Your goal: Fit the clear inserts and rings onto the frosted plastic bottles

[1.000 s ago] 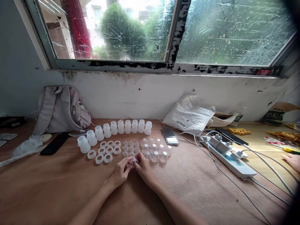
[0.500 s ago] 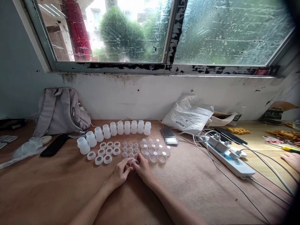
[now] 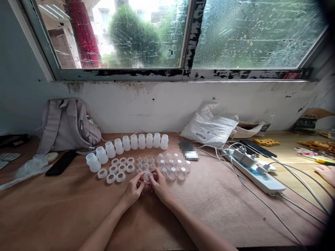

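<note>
Both hands, left hand [image 3: 136,188] and right hand [image 3: 158,185], have lifted the clear cap [image 3: 148,177] slightly, grip pinching it between fingertips.

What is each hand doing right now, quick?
Left hand: closed on the small clear plastic part, pinching its left side.
Right hand: closed on the same part, pinching its right side.
</note>
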